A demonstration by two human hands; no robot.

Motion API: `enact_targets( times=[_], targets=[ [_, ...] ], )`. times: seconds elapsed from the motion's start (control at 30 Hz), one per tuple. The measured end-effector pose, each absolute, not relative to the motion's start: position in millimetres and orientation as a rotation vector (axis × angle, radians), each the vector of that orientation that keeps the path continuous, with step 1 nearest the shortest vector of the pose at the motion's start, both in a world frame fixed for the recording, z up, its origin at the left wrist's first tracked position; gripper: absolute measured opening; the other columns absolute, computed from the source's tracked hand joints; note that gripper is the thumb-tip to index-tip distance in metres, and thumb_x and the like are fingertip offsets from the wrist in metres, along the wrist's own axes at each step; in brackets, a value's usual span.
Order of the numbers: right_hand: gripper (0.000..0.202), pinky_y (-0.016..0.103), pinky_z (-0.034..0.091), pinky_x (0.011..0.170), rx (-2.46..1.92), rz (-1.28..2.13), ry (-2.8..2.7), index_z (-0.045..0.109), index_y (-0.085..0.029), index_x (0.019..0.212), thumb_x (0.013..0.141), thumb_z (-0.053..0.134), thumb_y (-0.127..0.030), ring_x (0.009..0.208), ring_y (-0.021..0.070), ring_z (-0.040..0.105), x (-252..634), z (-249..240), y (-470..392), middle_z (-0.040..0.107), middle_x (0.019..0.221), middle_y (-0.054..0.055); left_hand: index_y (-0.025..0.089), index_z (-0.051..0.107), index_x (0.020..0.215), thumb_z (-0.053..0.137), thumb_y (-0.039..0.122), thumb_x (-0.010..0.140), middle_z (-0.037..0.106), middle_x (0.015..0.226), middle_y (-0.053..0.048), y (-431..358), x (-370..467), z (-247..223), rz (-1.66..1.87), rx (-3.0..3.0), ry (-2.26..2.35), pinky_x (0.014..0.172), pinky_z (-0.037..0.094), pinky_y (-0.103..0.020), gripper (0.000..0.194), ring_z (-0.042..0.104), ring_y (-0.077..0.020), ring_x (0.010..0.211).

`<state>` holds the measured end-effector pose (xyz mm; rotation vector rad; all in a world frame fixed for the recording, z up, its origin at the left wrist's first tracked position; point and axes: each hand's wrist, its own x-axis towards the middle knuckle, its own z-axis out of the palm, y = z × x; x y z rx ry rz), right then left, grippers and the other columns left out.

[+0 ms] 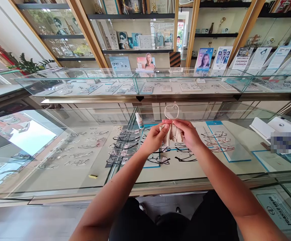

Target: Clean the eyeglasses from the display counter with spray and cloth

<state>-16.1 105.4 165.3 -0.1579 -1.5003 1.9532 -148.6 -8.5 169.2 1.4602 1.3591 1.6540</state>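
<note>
Over the glass counter, my left hand (156, 136) and my right hand (188, 133) meet with fingers closed on one bundle. A crumpled beige cloth (173, 134) is pinched between them, its loose folds hanging below the fingers. Out of its top rises a pair of thin-rimmed eyeglasses (171, 117), turned on end with one round lens up. The other lens is hidden by cloth and fingers. Just left of the eyeglasses, a small white spray bottle (139, 121) stands on the glass. Beneath my hands, several dark-framed glasses (161, 160) lie in rows inside the case.
A second glass showcase (105, 80) runs along behind the counter, with leaflets (204, 62) standing on top. At right, a white open case or device (277, 129) rests on the counter. More frames (78, 154) and a yellow tag (93, 176) lie at left.
</note>
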Motion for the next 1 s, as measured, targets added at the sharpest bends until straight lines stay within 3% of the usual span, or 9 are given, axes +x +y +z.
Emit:
enact_targets(
  times=[0.17, 0.3, 0.43, 0.53, 0.67, 0.83, 1.0],
  targets=[
    [0.036, 0.042, 0.065, 0.099, -0.23, 1.969, -1.469, 0.094, -0.031, 0.099, 0.081, 0.093, -0.062, 0.116, 0.0309, 0.082, -15.1, 168.6, 106.6, 0.09, 0.119, 0.006, 0.016, 0.07, 0.102, 0.08, 0.07, 0.095, 0.063, 0.078, 0.001, -9.7, -149.8, 168.1, 1.564, 1.464, 1.305, 0.061, 0.043, -0.024, 0.055, 0.051, -0.0117, 0.067],
    [0.033, 0.041, 0.062, 0.109, -0.188, 1.943, -1.522, 0.094, -0.035, 0.103, 0.088, 0.088, -0.063, 0.127, 0.0284, 0.079, -16.9, 165.8, 100.8, 0.088, 0.127, 0.003, 0.016, 0.07, 0.099, 0.087, 0.068, 0.088, 0.067, 0.079, -0.001, -6.5, -144.4, 161.2, 1.672, 1.392, 1.345, 0.06, 0.044, -0.024, 0.056, 0.054, -0.012, 0.066],
    [0.032, 0.043, 0.057, 0.121, -0.075, 1.924, -1.583, 0.093, -0.036, 0.107, 0.094, 0.084, -0.064, 0.134, 0.0283, 0.076, -18.1, 163.3, 95.7, 0.087, 0.131, 0.003, 0.017, 0.067, 0.085, 0.079, 0.078, 0.092, 0.063, 0.071, 0.0, -4.6, -140.3, 158.5, 1.848, 1.346, 1.4, 0.059, 0.043, -0.025, 0.062, 0.05, -0.0116, 0.063],
    [0.032, 0.044, 0.059, 0.119, -0.067, 1.936, -1.578, 0.093, -0.036, 0.108, 0.093, 0.085, -0.064, 0.133, 0.0296, 0.077, -18.1, 163.5, 95.2, 0.088, 0.127, 0.003, 0.018, 0.063, 0.078, 0.071, 0.083, 0.094, 0.056, 0.067, 0.001, -4.7, -140.7, 159.1, 1.868, 1.327, 1.405, 0.057, 0.039, -0.026, 0.068, 0.043, -0.0105, 0.06],
    [0.029, 0.045, 0.061, 0.114, -0.184, 1.951, -1.488, 0.094, -0.034, 0.1, 0.086, 0.09, -0.059, 0.128, 0.0306, 0.079, -17.8, 165.9, 99.4, 0.089, 0.121, 0.004, 0.019, 0.062, 0.083, 0.067, 0.084, 0.097, 0.049, 0.067, 0.003, -6.4, -145.8, 161.4, 1.745, 1.366, 1.4, 0.055, 0.036, -0.026, 0.067, 0.039, -0.0109, 0.06],
    [0.027, 0.048, 0.061, 0.113, -0.224, 1.991, -1.381, 0.094, -0.032, 0.094, 0.079, 0.094, -0.054, 0.127, 0.0325, 0.08, -19.1, 166.3, 104.9, 0.091, 0.117, 0.005, 0.018, 0.068, 0.104, 0.076, 0.072, 0.098, 0.061, 0.081, 0.0, -8.9, -148.8, 164.6, 1.603, 1.486, 1.35, 0.065, 0.044, -0.026, 0.054, 0.05, -0.0132, 0.071],
    [0.027, 0.047, 0.059, 0.117, -0.164, 1.965, -1.464, 0.094, -0.034, 0.1, 0.086, 0.09, -0.057, 0.134, 0.0313, 0.077, -21.0, 162.3, 101.4, 0.09, 0.124, 0.003, 0.017, 0.069, 0.103, 0.087, 0.067, 0.089, 0.066, 0.082, 0.0, -5.9, -140.9, 158.7, 1.717, 1.432, 1.392, 0.064, 0.044, -0.026, 0.055, 0.052, -0.013, 0.07]
  ],
)
